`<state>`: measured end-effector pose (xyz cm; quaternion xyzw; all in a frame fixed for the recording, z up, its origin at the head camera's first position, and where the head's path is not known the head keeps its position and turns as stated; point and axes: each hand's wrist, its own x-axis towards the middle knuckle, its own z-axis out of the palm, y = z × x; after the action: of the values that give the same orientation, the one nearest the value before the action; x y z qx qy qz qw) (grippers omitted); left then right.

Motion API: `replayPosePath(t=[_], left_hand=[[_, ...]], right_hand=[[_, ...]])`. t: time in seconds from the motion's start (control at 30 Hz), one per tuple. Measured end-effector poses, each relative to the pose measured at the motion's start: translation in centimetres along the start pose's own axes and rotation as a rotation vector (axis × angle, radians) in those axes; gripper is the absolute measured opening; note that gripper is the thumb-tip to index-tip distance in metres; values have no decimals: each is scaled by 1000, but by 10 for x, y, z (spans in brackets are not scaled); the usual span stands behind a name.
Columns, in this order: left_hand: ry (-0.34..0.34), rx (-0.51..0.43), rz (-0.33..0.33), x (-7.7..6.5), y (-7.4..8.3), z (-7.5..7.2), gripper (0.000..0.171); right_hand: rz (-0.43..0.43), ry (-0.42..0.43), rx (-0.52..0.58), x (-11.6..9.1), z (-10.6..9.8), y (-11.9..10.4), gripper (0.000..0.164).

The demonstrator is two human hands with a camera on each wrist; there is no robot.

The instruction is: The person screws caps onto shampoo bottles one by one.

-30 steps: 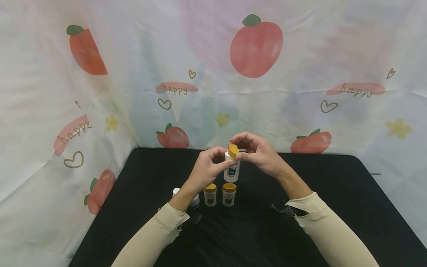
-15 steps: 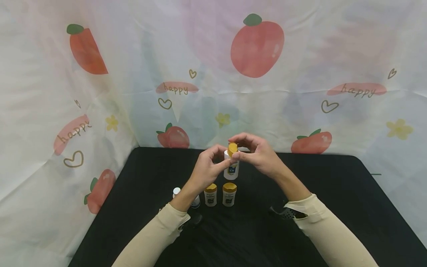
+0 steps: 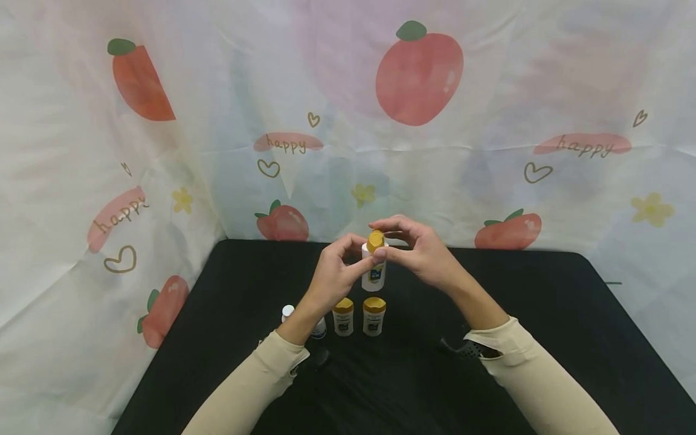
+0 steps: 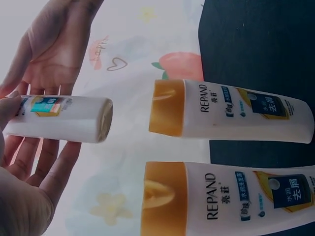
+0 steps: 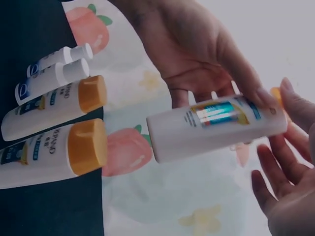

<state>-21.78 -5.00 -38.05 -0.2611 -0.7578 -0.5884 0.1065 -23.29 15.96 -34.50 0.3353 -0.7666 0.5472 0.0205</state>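
My left hand grips a white shampoo bottle near its top, with the thumb across the front. The bottle hangs upright above the black table, its blue and yellow label facing me. My right hand holds the yellow cap at the bottle's top between thumb and fingers. How far the cap sits on the neck is hidden. In the right wrist view the held bottle shows its base, and only a sliver of the cap appears between the fingers.
Two more yellow-capped shampoo bottles, one beside the other, stand on the black table below my hands. Left of them are two small white bottles, partly behind my left wrist in the head view. A printed curtain surrounds the table.
The held bottle has risen slightly and shifted a little left, and both hands moved with it. The yellow cap, tilted earlier, now looks straighter on top of the bottle.
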Motion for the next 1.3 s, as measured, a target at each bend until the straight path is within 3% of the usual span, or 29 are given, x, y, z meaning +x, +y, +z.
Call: replayPosePath(t=[0.2,1.3], left_hand=[[4,-13,15,1,1,-1,21],[14,37,34,-1,0,1,21]], right_hand=[[8,-60,63,0,-8,0,40],[23,83,-18,-5,0,-3,31]])
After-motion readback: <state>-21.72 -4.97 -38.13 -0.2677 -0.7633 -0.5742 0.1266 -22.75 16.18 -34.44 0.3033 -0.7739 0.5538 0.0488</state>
